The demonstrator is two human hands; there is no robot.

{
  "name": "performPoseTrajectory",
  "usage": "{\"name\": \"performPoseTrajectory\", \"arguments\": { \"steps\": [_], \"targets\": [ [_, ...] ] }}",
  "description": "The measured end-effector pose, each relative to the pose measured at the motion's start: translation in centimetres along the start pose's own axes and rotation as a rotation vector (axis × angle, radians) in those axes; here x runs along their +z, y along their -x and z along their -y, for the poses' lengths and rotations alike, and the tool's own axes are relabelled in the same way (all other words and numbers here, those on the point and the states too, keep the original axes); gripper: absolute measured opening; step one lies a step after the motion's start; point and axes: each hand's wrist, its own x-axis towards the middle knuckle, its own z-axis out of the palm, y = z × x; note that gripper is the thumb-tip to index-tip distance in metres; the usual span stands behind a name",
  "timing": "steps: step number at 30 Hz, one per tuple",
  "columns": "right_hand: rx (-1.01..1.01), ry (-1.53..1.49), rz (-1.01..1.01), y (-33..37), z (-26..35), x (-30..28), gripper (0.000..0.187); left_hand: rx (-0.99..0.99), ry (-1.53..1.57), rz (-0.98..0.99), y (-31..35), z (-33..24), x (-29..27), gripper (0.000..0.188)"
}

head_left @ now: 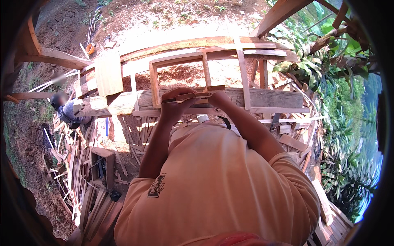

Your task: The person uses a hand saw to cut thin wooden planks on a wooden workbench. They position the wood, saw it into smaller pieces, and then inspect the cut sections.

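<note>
In front of my chest, both hands meet over a plank workbench (275,98). My left hand (176,106) is closed round a narrow yellowish-brown wooden strip (192,96), with its fingers over the far side. My right hand (219,99) is closed at the strip's right end, where a short reddish-brown wooden piece (216,88) sticks out; how the two pieces meet is hard to make out. Just beyond my hands, a rectangular wooden frame (154,80) rests across the bench planks.
A flat board (108,76) lies on the bench at left, and a long batten (243,78) crosses it at right. Timber offcuts (76,172) cover the ground. Another person (69,108) is at the bench's left end. Wooden posts (283,14) rise at the sides.
</note>
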Motion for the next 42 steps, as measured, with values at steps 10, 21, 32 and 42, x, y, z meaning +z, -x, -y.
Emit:
{"name": "performPoseTrajectory", "arguments": {
  "steps": [10, 21, 32, 42],
  "targets": [
    [-0.056, -0.226, -0.069, 0.0, -0.1, -1.3, 0.024, -0.01, 0.035, 0.001, -0.3, -0.4, 0.4, 0.02],
    [0.286, -0.583, -0.642, 9.2, -3.0, -13.7, 0.023, 0.025, 0.02, -0.021, -0.1, 0.0, 0.4, 0.025],
    [0.733, -0.239, -0.415, 5.9, -13.6, -1.3, 0.046, -0.002, 0.062, -0.069, -0.4, 0.9, 0.4, 0.023],
    [0.108, -0.259, -0.242, 6.4, -2.3, -5.3, 0.094, -0.124, 0.075, -0.059, -0.4, -0.3, 0.5, 0.032]
  ]
}}
